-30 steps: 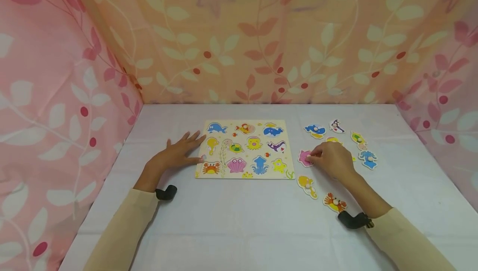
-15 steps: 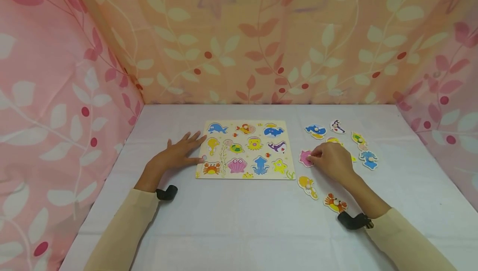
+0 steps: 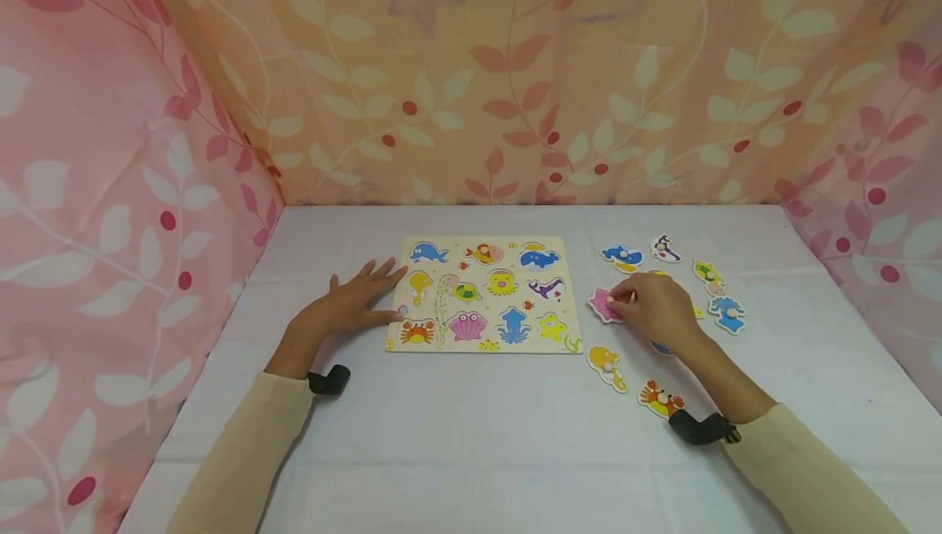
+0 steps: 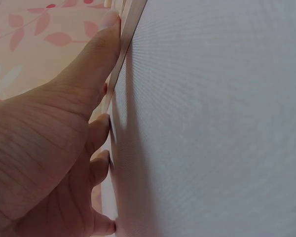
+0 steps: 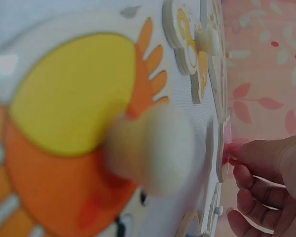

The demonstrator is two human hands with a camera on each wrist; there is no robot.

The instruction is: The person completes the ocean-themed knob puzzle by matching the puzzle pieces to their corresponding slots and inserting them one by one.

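Observation:
A wooden puzzle board [image 3: 482, 344] with printed sea animals lies mid-table. My left hand [image 3: 353, 302], fingers spread, rests at its left edge, with the thumb on the lower left part. In the left wrist view the thumb [image 4: 96, 54] lies along the board's edge. My right hand [image 3: 655, 305] pinches a pink shell puzzle piece [image 3: 602, 305] to the right of the board, between thumb and fingertips; the knob is hidden. The right wrist view shows this hand [image 5: 271, 182] from the side, with the crab piece [image 5: 74, 94] large in front.
Around the right hand lie a seahorse piece [image 3: 606, 369], a crab piece [image 3: 655, 397], a squid piece [image 3: 725, 307], a turtle piece [image 3: 704, 272], a whale piece [image 3: 616, 256] and a purple piece [image 3: 665, 249]. A knobbed fish piece [image 3: 482, 254] sits in the board. Patterned curtains [image 3: 478, 76] surround the table.
My right hand has shifted up slightly, and the pink shell piece has turned and risen a little with it. A blue piece now shows below the hand. My left hand stays still.

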